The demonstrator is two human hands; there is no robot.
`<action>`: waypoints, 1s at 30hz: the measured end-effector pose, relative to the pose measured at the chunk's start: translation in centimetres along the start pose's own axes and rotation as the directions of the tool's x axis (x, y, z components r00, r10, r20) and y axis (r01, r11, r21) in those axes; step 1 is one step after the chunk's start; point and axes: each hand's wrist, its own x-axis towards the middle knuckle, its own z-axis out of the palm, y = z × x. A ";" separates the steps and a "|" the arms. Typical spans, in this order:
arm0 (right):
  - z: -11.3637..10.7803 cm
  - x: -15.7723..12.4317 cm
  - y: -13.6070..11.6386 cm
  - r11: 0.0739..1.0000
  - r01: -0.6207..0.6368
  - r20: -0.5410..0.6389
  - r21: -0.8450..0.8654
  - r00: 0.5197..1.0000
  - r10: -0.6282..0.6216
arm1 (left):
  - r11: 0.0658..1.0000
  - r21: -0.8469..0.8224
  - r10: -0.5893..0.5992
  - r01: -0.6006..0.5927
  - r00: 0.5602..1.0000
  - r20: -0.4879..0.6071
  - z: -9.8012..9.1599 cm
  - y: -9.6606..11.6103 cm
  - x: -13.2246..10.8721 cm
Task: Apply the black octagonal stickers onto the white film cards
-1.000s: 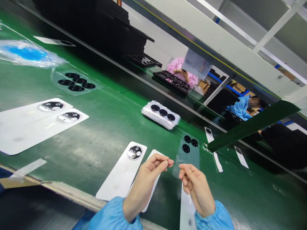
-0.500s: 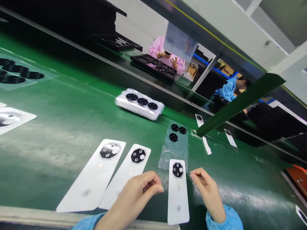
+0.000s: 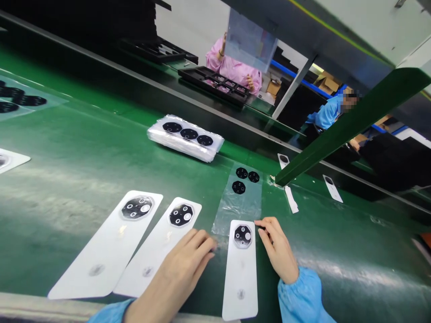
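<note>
In front of me lies a white phone back panel [image 3: 240, 278] with a black octagonal camera piece [image 3: 243, 236] at its top. My right hand [image 3: 276, 251] is at its upper right corner, fingertips touching or just beside the edge; thumb and fingers are apart, with nothing visible between them. My left hand [image 3: 180, 264] hovers to the left of that panel, its fingers loosely bent and the thumb a little apart, holding nothing I can see. It partly covers a second white panel [image 3: 148, 264]. Further left is a third white panel [image 3: 101, 251].
Behind the front panel lies a clear sheet [image 3: 237, 208] with three black octagonal pieces. A plastic-wrapped stack [image 3: 183, 141] sits farther back. A green post [image 3: 336, 139] slants over the right side. Two co-workers, one in pink [image 3: 235, 72], sit beyond the bench.
My view has shifted, so the bench items appear farther left. My right hand has come to the panel's upper corner. My left hand's fingers have turned downward. The pink-sleeved person has raised a hand.
</note>
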 end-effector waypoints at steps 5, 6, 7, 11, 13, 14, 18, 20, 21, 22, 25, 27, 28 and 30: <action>-0.3 1.8 -0.9 0.994 0.007 0.066 -0.112 0.998 0.001 | 0.982 0.179 0.076 -0.058 0.993 -0.093 0.1 0.4 0.0; -0.3 2.1 -1.1 0.990 0.009 0.078 -0.138 0.997 0.002 | 0.973 0.218 0.102 -0.077 0.989 -0.105 0.1 0.5 0.0; -0.4 2.2 -1.2 0.987 0.012 0.087 -0.158 0.996 0.002 | 0.960 0.264 0.130 -0.097 0.985 -0.112 0.0 0.6 0.1; -0.4 2.6 -1.2 0.983 0.014 0.096 -0.181 0.995 0.003 | 0.889 0.435 0.198 -0.144 0.977 -0.081 -0.4 1.1 0.3; -0.3 2.7 -1.2 0.982 0.007 0.094 -0.188 0.996 0.011 | 0.893 0.430 0.174 -0.130 0.982 -0.066 -0.5 1.2 0.2; -0.3 2.7 -1.2 0.982 0.003 0.093 -0.191 0.996 0.015 | 0.905 0.409 0.155 -0.118 0.986 -0.060 -0.4 1.3 0.2; -0.2 2.7 -1.3 0.980 -0.011 0.091 -0.197 0.995 0.029 | 0.926 0.363 0.127 -0.102 0.991 -0.044 0.0 1.2 -0.3; -0.1 2.7 -1.3 0.980 -0.015 0.088 -0.196 0.996 0.033 | 0.918 0.378 0.147 -0.117 0.988 -0.052 0.1 1.1 -0.5; -0.1 2.7 -1.3 0.981 -0.017 0.086 -0.195 0.996 0.034 | 0.913 0.389 0.158 -0.123 0.986 -0.059 0.0 1.1 -0.5; -0.1 2.6 -1.3 0.981 -0.019 0.082 -0.192 0.996 0.035 | 0.907 0.403 0.166 -0.123 0.983 -0.073 -0.1 1.1 -0.6; -0.1 2.5 -1.2 0.984 -0.023 0.068 -0.179 0.997 0.036 | 0.893 0.426 0.204 -0.146 0.975 -0.094 -0.1 1.8 -1.0; 0.0 2.5 -1.2 0.987 -0.023 0.059 -0.161 0.998 0.033 | 0.883 0.379 0.309 -0.277 0.951 -0.023 0.3 2.5 -1.4; 0.0 2.5 -1.2 0.989 -0.024 0.056 -0.148 0.998 0.032 | 0.867 0.338 0.380 -0.366 0.925 0.026 0.7 2.9 -1.6; 0.1 2.6 -1.1 0.993 -0.031 0.050 -0.117 0.998 0.037 | 0.830 0.286 0.472 -0.479 0.876 0.098 1.6 3.3 -2.1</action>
